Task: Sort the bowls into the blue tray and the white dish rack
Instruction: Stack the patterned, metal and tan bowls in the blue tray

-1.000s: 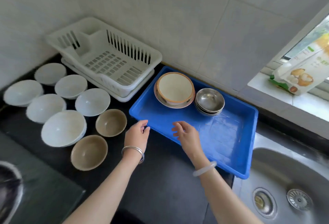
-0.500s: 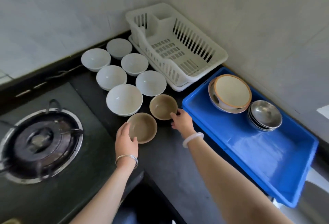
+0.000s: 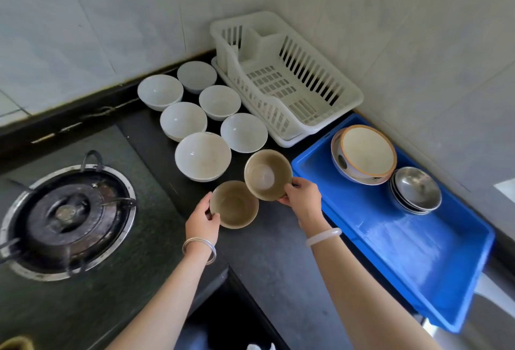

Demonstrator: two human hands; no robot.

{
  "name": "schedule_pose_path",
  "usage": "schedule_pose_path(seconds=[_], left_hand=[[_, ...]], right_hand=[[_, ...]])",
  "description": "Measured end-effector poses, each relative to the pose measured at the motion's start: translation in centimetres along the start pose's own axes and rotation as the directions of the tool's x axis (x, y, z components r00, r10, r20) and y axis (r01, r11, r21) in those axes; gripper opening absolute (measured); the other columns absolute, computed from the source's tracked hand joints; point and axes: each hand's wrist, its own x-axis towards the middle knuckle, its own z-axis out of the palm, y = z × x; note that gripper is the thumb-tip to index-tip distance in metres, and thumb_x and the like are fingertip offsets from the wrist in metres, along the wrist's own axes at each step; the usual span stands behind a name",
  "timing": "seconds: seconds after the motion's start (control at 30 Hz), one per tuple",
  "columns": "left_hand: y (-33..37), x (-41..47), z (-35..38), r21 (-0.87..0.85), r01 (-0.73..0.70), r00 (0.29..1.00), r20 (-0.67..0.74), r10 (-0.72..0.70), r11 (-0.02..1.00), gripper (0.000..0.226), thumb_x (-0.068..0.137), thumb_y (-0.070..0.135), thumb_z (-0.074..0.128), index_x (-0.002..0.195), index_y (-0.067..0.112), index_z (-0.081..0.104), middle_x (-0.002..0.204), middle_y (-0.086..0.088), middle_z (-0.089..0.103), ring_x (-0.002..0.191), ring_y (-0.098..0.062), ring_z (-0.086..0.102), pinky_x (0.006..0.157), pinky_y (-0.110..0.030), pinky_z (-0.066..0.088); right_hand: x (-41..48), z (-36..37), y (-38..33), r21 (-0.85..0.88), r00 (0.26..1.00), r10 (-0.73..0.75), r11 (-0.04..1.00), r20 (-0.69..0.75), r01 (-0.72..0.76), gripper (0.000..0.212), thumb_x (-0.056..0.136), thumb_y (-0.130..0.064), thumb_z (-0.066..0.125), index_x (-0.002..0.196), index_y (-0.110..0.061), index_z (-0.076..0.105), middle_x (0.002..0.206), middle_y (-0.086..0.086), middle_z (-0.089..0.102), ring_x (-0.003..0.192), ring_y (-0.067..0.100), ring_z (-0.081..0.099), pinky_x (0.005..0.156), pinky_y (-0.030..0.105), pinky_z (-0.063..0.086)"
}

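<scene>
**Two brown bowls gripped, rims close to clashing**

The left hand (image 3: 202, 217) was curled round the nine o'clock edge of the nearer brown bowl (image 3: 234, 205), thumb at the rim. The right hand (image 3: 302, 200) pinched the farther brown bowl (image 3: 267, 174) at its five o'clock edge; that bowl looked raised and tipped, its lower edge overlapping the nearer bowl's rim at one o'clock. Whether the two touched could not be told.

The blue tray (image 3: 390, 238) lay at three o'clock of the hands, holding a patterned bowl (image 3: 365, 153) and stacked steel bowls (image 3: 416, 189) at its far end. The white dish rack (image 3: 287, 79) stood at twelve o'clock with nothing visible in it. Six white bowls (image 3: 203, 156) crowded the countertop (image 3: 273, 252) at eleven o'clock.

The main risk, by my reading, was a chip: glazed rims this close would knock if either hand swung without first parting them. An edge grip on a tilted bowl could also slip, since smooth glaze gives little purchase and the weight hangs away from the fingers. A sweep toward eleven o'clock could strike the largest white bowl, and a low carry toward three o'clock might catch the tray's wall.
</scene>
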Motion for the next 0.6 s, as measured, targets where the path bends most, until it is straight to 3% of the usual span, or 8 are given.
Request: schedule_pose_path(seconds=[0.13, 0.2, 0.3, 0.47, 0.6], left_hand=[[-0.1, 0.1, 0.8, -0.055, -0.003, 0.995, 0.098, 0.008, 0.998, 0.048, 0.088, 0.0, 0.051, 0.131, 0.019, 0.05, 0.131, -0.004, 0.058, 0.115, -0.022, 0.057, 0.102, -0.031, 0.042], [-0.2, 0.1, 1.2, -0.22, 0.096, 0.989, 0.134, -0.068, 0.971, 0.037, 0.092, 0.008, 0.048, 0.128, 0.015, 0.053, 0.13, -0.009, 0.058, 0.114, -0.023, 0.057, 0.101, -0.038, 0.044], [-0.5, 0.0, 1.4, -0.42, 0.239, 0.97, 0.141, -0.197, 0.876, 0.033, 0.095, 0.02, 0.044, 0.125, 0.008, 0.054, 0.126, -0.015, 0.058, 0.11, -0.027, 0.058, 0.094, -0.036, 0.048], [-0.8, -0.3, 1.4, -0.419, 0.227, 0.971, 0.164, -0.173, 0.879, 0.034, 0.094, 0.021, 0.049, 0.123, 0.005, 0.055, 0.122, -0.015, 0.059, 0.099, -0.022, 0.059, 0.09, -0.032, 0.048], [-0.7, -0.2, 1.5, -0.336, 0.209, 0.969, 0.197, -0.149, 0.918, 0.038, 0.092, 0.012, 0.053, 0.129, 0.003, 0.05, 0.121, -0.018, 0.059, 0.101, -0.022, 0.058, 0.091, -0.031, 0.048]], right_hand=[[-1.9, -0.3, 0.3, -0.135, 0.998, -0.009, 0.991, 0.065, 0.018, 0.019, 0.09, -0.011, 0.056, 0.079, -0.025, 0.064, 0.083, 0.004, 0.07, 0.069, 0.009, 0.069, 0.05, 0.012, 0.05], [-2.5, -0.2, 0.9, -0.203, 0.997, -0.009, 0.979, 0.082, 0.025, 0.011, 0.09, -0.013, 0.057, 0.088, -0.022, 0.065, 0.083, 0.002, 0.069, 0.065, 0.006, 0.067, 0.046, 0.009, 0.046], [-3.1, 0.2, 2.0, -0.263, 0.996, -0.01, 0.964, 0.084, 0.032, 0.01, 0.09, -0.015, 0.059, 0.096, -0.018, 0.066, 0.081, -0.001, 0.067, 0.065, 0.007, 0.067, 0.05, 0.012, 0.048], [-3.2, 1.3, 2.5, -0.293, 0.998, -0.025, 0.955, 0.05, 0.039, 0.009, 0.089, -0.016, 0.061, 0.097, -0.018, 0.066, 0.076, -0.004, 0.064, 0.065, 0.01, 0.067, 0.055, 0.016, 0.052], [-3.1, 2.1, 2.3, -0.325, 0.999, -0.024, 0.945, 0.041, 0.036, 0.014, 0.089, -0.015, 0.061, 0.102, -0.017, 0.064, 0.08, -0.002, 0.062, 0.07, 0.014, 0.067, 0.067, 0.024, 0.059]])
